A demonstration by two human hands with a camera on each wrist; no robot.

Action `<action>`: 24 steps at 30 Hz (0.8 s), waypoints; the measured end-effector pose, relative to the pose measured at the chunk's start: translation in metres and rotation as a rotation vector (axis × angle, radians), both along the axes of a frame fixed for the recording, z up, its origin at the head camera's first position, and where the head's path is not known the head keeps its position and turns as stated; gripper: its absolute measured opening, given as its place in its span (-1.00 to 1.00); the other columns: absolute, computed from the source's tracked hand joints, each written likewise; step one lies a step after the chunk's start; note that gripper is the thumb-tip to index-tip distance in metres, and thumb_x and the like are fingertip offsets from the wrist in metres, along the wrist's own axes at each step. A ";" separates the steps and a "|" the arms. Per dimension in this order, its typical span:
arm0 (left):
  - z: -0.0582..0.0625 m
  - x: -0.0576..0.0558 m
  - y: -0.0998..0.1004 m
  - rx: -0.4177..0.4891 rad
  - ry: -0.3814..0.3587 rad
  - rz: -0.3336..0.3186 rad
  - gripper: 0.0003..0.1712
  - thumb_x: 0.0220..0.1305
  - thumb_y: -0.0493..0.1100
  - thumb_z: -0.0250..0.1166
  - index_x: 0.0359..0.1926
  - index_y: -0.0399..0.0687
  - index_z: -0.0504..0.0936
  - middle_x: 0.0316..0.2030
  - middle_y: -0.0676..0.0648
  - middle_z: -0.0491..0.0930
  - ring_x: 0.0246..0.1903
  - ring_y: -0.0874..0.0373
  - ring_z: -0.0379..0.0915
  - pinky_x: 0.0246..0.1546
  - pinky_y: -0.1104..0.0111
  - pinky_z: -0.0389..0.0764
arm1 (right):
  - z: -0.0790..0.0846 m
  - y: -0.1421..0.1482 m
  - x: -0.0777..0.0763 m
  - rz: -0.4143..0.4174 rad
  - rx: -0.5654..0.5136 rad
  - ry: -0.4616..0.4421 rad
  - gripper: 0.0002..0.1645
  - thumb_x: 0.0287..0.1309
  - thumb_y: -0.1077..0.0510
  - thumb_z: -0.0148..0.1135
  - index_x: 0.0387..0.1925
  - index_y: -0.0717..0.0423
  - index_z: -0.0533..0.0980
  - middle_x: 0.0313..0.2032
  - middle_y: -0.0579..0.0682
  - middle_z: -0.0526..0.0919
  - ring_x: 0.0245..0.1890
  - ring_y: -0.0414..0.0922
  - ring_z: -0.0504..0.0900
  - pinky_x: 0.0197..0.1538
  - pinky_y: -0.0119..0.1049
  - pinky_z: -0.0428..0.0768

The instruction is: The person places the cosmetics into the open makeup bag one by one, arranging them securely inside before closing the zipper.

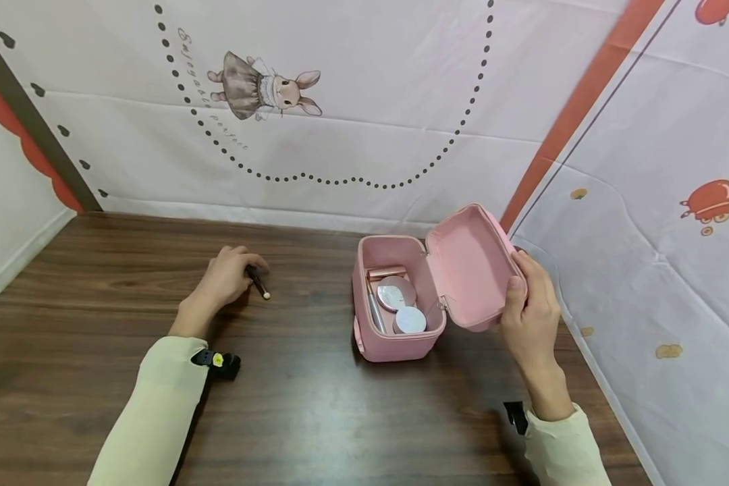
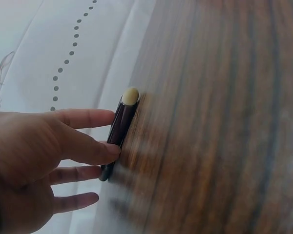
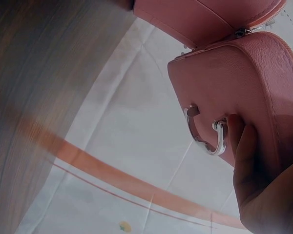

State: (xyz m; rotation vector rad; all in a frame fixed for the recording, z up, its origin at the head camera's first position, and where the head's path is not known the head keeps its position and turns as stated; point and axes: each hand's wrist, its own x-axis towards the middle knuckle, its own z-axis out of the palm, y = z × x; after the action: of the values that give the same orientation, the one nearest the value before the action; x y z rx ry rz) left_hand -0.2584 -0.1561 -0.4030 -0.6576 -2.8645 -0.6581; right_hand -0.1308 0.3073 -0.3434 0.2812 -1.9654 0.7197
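On the left side of the table, my left hand (image 1: pixel 223 278) pinches a short dark makeup brush (image 1: pixel 256 280) with a rounded cream tip. The left wrist view shows the brush (image 2: pixel 121 124) between thumb and fingers, tip pointing away from the palm, close over the wood. To the right stands a pink cosmetic case (image 1: pixel 397 347), its lid (image 1: pixel 470 263) swung out to the right. My right hand (image 1: pixel 534 314) holds that lid by its outer edge, thumb on the inner side. In the right wrist view, fingers press the lid's outside beside a metal-ended handle (image 3: pixel 205 141).
Inside the case lie two round compacts (image 1: pixel 410 320), a silver-handled brush (image 1: pixel 374 309) and a rose-gold tube (image 1: pixel 386 273). A printed white cloth (image 1: pixel 364 121) hangs behind the brown wooden table (image 1: pixel 304 418) and down the right side.
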 end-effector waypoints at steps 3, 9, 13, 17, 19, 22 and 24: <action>0.002 0.000 0.001 -0.020 0.003 -0.006 -0.49 0.01 -0.59 0.08 -0.12 -0.09 0.70 -0.18 -0.19 0.58 -0.06 -0.23 0.31 -0.10 -0.20 0.26 | 0.000 0.000 0.000 -0.006 -0.002 0.003 -0.44 0.39 -0.10 -0.04 0.11 0.26 0.51 0.09 0.20 0.55 0.08 0.17 0.50 0.12 0.05 0.41; 0.005 0.001 -0.001 -0.058 0.013 0.010 -0.41 -0.02 -0.63 -0.03 -0.06 -0.12 0.67 -0.01 -0.30 0.43 0.08 -0.32 0.21 0.03 -0.22 0.22 | -0.002 0.001 -0.002 -0.011 -0.004 0.017 -0.44 0.38 -0.09 -0.03 0.09 0.29 0.52 0.07 0.23 0.55 0.07 0.19 0.50 0.11 0.07 0.41; 0.003 0.001 -0.003 -0.034 -0.013 0.001 -0.47 0.01 -0.63 -0.03 -0.16 -0.16 0.69 -0.02 -0.32 0.42 0.08 -0.32 0.22 0.08 -0.19 0.22 | -0.003 0.001 -0.002 -0.013 -0.005 0.018 -0.44 0.38 -0.09 -0.03 0.08 0.30 0.51 0.07 0.24 0.55 0.07 0.19 0.50 0.11 0.08 0.41; 0.000 0.000 -0.005 -0.039 -0.025 0.030 -0.54 -0.01 -0.63 0.04 -0.26 -0.14 0.69 -0.07 -0.32 0.43 0.06 -0.33 0.21 0.08 -0.17 0.23 | -0.002 0.001 -0.002 -0.016 -0.002 0.010 -0.44 0.38 -0.09 -0.03 0.10 0.29 0.51 0.08 0.22 0.55 0.07 0.19 0.50 0.10 0.10 0.41; 0.000 0.001 -0.005 -0.050 -0.037 0.053 -0.56 -0.01 -0.63 0.07 -0.26 -0.13 0.67 -0.05 -0.33 0.41 0.07 -0.36 0.17 0.08 -0.19 0.20 | -0.002 0.001 -0.001 -0.015 -0.001 0.003 -0.44 0.38 -0.09 -0.03 0.11 0.28 0.51 0.09 0.21 0.54 0.08 0.19 0.50 0.09 0.12 0.42; 0.000 0.000 -0.005 -0.073 -0.046 0.060 -0.59 0.02 -0.61 0.09 -0.23 -0.14 0.65 -0.06 -0.34 0.41 0.04 -0.38 0.18 0.06 -0.19 0.22 | -0.002 0.001 -0.001 -0.014 -0.002 -0.004 -0.44 0.38 -0.09 -0.03 0.12 0.27 0.50 0.10 0.20 0.54 0.08 0.18 0.50 0.08 0.13 0.42; 0.000 0.000 -0.005 -0.087 -0.049 0.048 -0.60 0.03 -0.62 0.08 -0.23 -0.16 0.64 -0.08 -0.34 0.42 0.01 -0.37 0.22 0.02 -0.16 0.28 | -0.002 0.001 -0.001 -0.012 -0.002 -0.006 -0.45 0.38 -0.09 -0.02 0.12 0.27 0.50 0.10 0.20 0.54 0.09 0.18 0.49 0.09 0.13 0.42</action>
State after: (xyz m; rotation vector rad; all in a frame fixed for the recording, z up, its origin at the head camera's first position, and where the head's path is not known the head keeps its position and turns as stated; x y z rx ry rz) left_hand -0.2582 -0.1609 -0.4029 -0.5896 -2.9589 -0.5531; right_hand -0.1315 0.3086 -0.3453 0.2660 -1.9699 0.7153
